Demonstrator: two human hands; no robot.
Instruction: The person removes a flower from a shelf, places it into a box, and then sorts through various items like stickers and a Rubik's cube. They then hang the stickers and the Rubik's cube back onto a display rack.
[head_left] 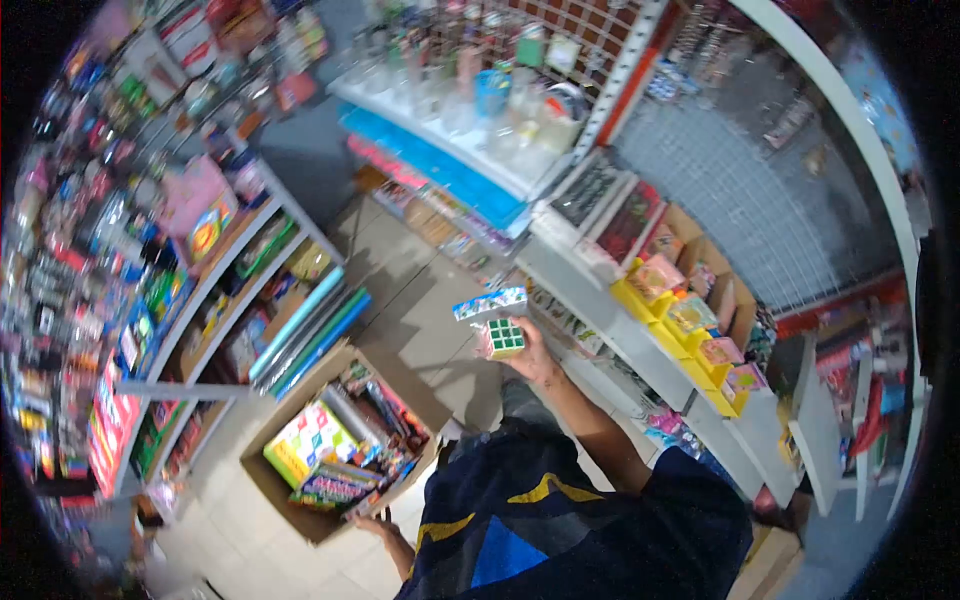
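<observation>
- Step in hand, apparently: holding up & checking a puzzle cube (505, 338), w/ green face showing & blue-white header card (490, 303) just above.
- Gripped in R hand (538, 356), w/ fingers closed round cube's side; up in air, beyond carton's (415, 390) R corner.
- At carton's near edge: L hand (377, 525), w/ fingers partly spread; can't tell if gripping.
- Next move prob. calls for firm hold on cube w/o crushing card.
- Can't read header card; ditto yellow-green pack (305, 440) along carton's L edge & purple pack (337, 486) nr near corner: too blurred.
</observation>
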